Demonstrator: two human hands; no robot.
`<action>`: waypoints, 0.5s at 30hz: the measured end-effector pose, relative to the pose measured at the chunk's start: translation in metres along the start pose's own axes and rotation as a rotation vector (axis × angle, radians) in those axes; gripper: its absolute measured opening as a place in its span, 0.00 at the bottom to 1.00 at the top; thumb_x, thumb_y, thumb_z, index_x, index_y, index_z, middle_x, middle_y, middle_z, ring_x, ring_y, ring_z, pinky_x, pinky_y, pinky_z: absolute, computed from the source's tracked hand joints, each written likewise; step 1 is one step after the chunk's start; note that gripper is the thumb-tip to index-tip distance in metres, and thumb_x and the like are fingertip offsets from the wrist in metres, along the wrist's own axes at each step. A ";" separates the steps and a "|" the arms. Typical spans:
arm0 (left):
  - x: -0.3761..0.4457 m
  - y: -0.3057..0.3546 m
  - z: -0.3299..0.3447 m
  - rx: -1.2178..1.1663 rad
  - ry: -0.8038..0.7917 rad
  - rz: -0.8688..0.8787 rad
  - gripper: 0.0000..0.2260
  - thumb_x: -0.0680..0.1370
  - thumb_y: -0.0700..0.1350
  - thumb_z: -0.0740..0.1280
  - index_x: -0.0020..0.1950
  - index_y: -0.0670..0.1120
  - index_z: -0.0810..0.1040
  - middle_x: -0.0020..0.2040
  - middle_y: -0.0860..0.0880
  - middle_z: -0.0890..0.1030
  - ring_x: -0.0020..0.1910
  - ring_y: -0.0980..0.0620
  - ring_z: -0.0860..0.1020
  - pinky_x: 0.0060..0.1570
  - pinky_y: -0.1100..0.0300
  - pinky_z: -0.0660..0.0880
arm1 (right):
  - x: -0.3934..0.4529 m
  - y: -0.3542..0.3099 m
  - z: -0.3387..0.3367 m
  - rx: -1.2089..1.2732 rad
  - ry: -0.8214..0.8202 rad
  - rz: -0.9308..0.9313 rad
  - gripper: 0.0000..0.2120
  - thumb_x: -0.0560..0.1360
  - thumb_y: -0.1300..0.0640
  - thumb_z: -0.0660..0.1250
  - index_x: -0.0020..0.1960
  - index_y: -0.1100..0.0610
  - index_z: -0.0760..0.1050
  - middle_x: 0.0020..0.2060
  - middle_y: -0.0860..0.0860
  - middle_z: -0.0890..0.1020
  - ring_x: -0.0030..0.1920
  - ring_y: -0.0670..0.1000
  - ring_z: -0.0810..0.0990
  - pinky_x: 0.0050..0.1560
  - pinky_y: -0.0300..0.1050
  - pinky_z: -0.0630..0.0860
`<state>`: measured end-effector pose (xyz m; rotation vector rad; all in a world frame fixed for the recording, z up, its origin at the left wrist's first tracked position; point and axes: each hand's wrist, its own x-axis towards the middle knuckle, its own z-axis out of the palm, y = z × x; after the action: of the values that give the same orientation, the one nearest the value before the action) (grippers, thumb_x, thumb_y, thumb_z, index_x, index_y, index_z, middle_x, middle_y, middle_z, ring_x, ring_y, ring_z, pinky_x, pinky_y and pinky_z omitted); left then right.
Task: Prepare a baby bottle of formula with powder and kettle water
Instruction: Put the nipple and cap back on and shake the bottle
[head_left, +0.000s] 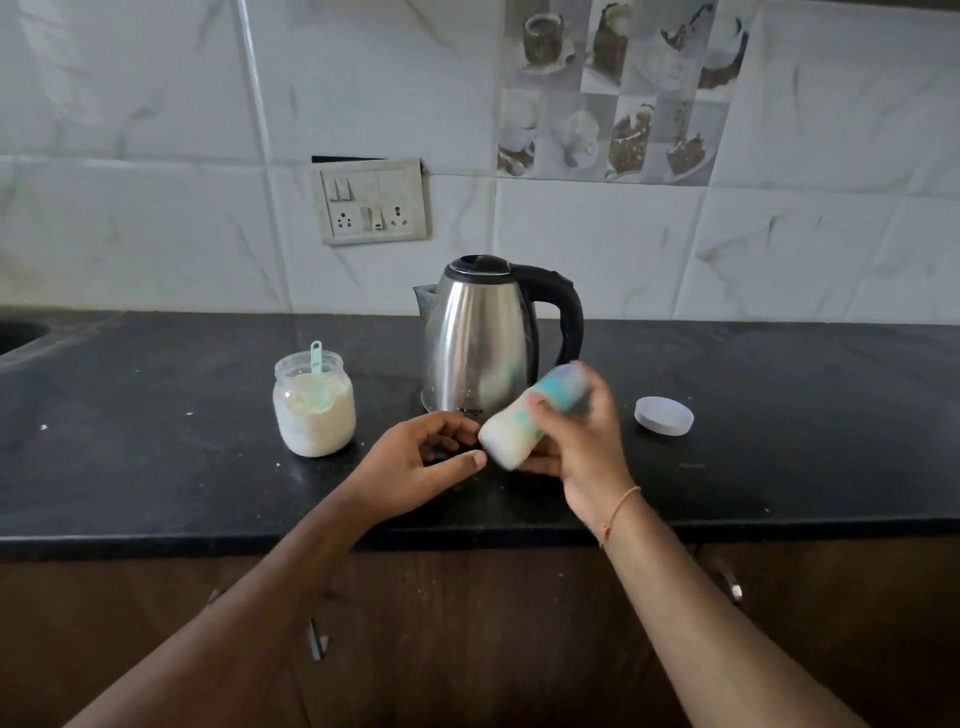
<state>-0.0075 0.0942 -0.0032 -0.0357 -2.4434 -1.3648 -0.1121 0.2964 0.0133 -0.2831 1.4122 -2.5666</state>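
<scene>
My right hand (582, 441) grips a baby bottle (511, 431) with white liquid inside. The bottle is tilted, its base down-left and its top up-right, and it looks motion-blurred. My left hand (415, 467) hovers just left of the bottle's base with fingers curled apart, holding nothing. A steel kettle (480, 338) with a black lid and handle stands behind the hands. An open jar of white formula powder (314, 410) sits to the left with a pale green scoop (318, 364) standing in it.
A round whitish lid (664, 414) lies on the black countertop (156, 467) right of the kettle. A sink edge (15, 332) shows at far left. A switch-and-socket plate (371, 201) is on the tiled wall. Cabinet doors with handles (316, 639) are below.
</scene>
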 end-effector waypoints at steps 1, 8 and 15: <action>0.001 0.000 0.000 -0.003 0.008 0.005 0.14 0.79 0.51 0.78 0.64 0.56 0.84 0.57 0.57 0.87 0.59 0.58 0.85 0.61 0.54 0.82 | -0.003 0.000 0.003 -0.037 -0.039 0.031 0.32 0.77 0.61 0.79 0.73 0.40 0.71 0.61 0.53 0.83 0.54 0.57 0.89 0.43 0.63 0.87; -0.001 0.002 0.001 -0.027 0.005 0.009 0.14 0.79 0.48 0.78 0.63 0.53 0.84 0.56 0.56 0.87 0.58 0.59 0.85 0.56 0.67 0.79 | -0.002 0.002 0.007 0.026 0.064 -0.007 0.33 0.77 0.61 0.79 0.74 0.39 0.69 0.64 0.54 0.81 0.59 0.61 0.87 0.44 0.66 0.87; -0.001 0.002 0.000 0.020 0.005 0.005 0.15 0.79 0.51 0.78 0.64 0.55 0.84 0.57 0.58 0.87 0.59 0.61 0.84 0.57 0.66 0.79 | 0.001 -0.005 0.006 0.190 0.173 -0.052 0.34 0.78 0.60 0.78 0.76 0.41 0.67 0.65 0.53 0.80 0.60 0.62 0.87 0.44 0.64 0.87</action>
<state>-0.0063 0.0953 -0.0019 -0.0330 -2.4503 -1.3371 -0.1122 0.2937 0.0204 -0.0703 1.2147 -2.8020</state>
